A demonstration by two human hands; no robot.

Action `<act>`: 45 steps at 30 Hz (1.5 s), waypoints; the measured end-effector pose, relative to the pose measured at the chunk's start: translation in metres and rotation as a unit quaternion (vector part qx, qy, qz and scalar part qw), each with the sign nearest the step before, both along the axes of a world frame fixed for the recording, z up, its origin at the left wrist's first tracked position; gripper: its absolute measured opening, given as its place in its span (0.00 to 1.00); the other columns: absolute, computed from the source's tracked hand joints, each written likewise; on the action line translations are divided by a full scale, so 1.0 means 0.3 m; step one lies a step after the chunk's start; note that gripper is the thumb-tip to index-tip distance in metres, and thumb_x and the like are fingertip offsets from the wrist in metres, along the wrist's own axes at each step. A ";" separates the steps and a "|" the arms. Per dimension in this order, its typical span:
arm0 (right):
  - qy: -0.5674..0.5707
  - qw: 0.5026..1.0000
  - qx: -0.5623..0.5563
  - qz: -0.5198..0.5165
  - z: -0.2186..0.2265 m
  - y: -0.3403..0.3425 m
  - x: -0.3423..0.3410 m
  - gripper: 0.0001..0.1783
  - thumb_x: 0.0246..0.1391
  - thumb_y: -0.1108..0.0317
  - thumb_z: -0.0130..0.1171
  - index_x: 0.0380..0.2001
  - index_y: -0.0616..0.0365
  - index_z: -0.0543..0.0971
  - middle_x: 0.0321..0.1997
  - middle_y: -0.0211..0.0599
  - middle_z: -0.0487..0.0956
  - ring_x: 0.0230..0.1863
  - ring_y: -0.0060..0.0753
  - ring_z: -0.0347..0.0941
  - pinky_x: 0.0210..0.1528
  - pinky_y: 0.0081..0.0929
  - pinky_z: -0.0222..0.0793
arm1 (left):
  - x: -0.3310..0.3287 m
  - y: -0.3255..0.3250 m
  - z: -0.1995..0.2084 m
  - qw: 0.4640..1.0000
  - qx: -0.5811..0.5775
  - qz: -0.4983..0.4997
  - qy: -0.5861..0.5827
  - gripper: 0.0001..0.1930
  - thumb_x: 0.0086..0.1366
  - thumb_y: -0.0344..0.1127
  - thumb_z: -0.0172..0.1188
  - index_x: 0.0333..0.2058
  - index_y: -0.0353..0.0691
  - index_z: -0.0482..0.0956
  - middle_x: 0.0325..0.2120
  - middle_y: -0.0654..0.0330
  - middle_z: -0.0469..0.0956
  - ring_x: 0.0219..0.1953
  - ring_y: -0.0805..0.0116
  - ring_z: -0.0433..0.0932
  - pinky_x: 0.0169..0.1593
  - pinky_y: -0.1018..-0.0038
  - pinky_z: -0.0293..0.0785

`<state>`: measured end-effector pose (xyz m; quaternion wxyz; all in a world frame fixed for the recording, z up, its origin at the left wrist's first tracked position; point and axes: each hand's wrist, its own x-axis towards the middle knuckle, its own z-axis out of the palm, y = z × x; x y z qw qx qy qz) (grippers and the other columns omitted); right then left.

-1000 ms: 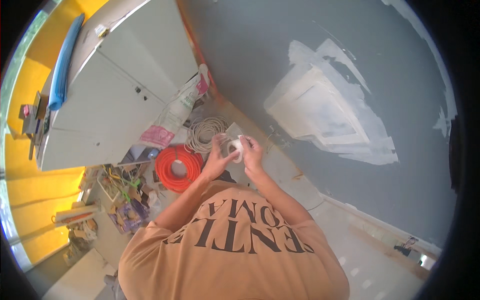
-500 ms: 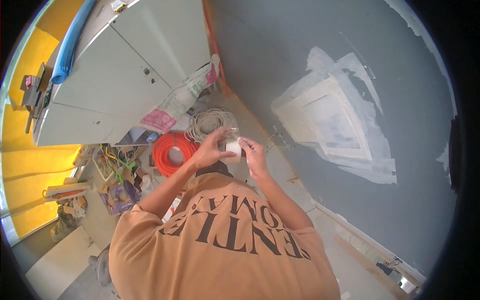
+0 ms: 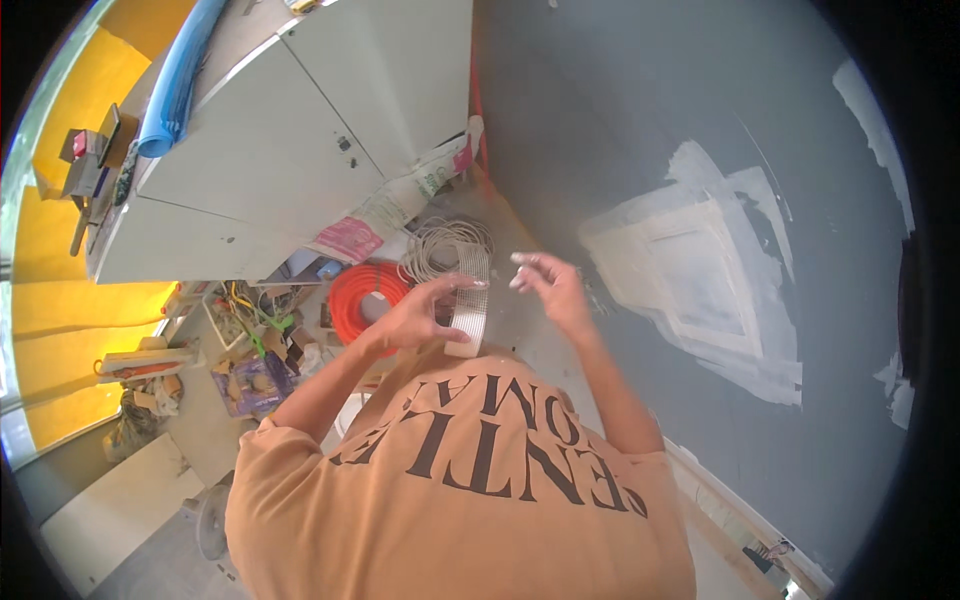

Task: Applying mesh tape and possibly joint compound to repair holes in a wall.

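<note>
Grey wall (image 3: pixel 600 100) with a white patch (image 3: pixel 690 275) on the right, cabinet (image 3: pixel 330 130) on the left. Left hand (image 3: pixel 415 315) grasps a pale ribbed roll (image 3: pixel 468 318) between thumb and fingers, before the shirt (image 3: pixel 460 500); right hand (image 3: pixel 555 290) is apart from it, fingers released, loosely bent, tips whitened. Orange coil (image 3: pixel 350 300) and cable (image 3: pixel 430 245) lie near the left hand

The left hand (image 3: pixel 420 315) covers part of the white mesh tape (image 3: pixel 468 315), its forearm hides some of the orange-red hose coil (image 3: pixel 347 305), and from here I can't tell whether the right hand (image 3: pixel 560 290) pinches anything. The blue roll (image 3: pixel 175 90) and the grey cabinet (image 3: pixel 260 130) are cut off at the top, the tan T-shirt (image 3: pixel 460 510) at the bottom, and the tangle (image 3: pixel 245 310) above the purple box (image 3: pixel 250 388) is too small to sort.
</note>
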<state>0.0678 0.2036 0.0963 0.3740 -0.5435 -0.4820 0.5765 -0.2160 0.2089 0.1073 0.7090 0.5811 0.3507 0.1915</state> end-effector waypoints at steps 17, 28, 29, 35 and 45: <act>-0.327 0.791 0.518 -0.005 0.872 1.149 -0.505 0.16 0.59 0.65 0.66 0.47 0.64 0.83 0.46 0.54 0.85 0.49 0.53 0.82 0.57 0.43 0.76 | -0.370 0.220 0.053 0.991 0.120 0.005 0.062 0.44 0.53 0.39 0.79 0.68 0.38 0.70 0.65 0.50 0.73 0.66 0.56 0.72 0.70 0.60 0.67; -0.573 0.700 0.400 0.149 0.758 1.296 -0.985 0.19 0.64 0.68 0.58 0.57 0.62 0.76 0.55 0.59 0.76 0.58 0.57 0.77 0.62 0.40 0.77 | -0.384 0.207 0.009 0.993 0.097 0.028 0.069 0.47 0.54 0.42 0.81 0.70 0.41 0.67 0.67 0.55 0.70 0.63 0.58 0.74 0.68 0.59 0.70; -0.552 0.722 0.393 0.142 0.761 1.294 -0.975 0.18 0.65 0.70 0.56 0.56 0.63 0.76 0.54 0.59 0.77 0.57 0.54 0.78 0.60 0.41 0.78 | -0.390 0.203 0.007 0.991 0.110 0.030 0.076 0.47 0.54 0.43 0.81 0.70 0.41 0.67 0.67 0.54 0.70 0.63 0.57 0.74 0.68 0.59 0.70; 0.011 0.964 0.161 0.211 0.760 1.099 -0.563 0.23 0.67 0.71 0.54 0.62 0.69 0.71 0.49 0.45 0.79 0.45 0.33 0.80 0.47 0.31 0.78 | -0.412 0.203 -0.007 0.992 0.101 0.043 0.056 0.46 0.54 0.42 0.81 0.70 0.40 0.68 0.67 0.51 0.70 0.64 0.57 0.73 0.68 0.60 0.69; 0.193 0.963 -0.102 0.159 0.346 0.439 -0.213 0.34 0.68 0.73 0.57 0.73 0.66 0.60 0.51 0.42 0.81 0.42 0.25 0.78 0.45 0.26 0.77 | -0.403 0.278 -0.004 0.998 0.044 0.045 0.017 0.47 0.52 0.40 0.81 0.70 0.41 0.69 0.65 0.51 0.71 0.65 0.56 0.72 0.69 0.60 0.68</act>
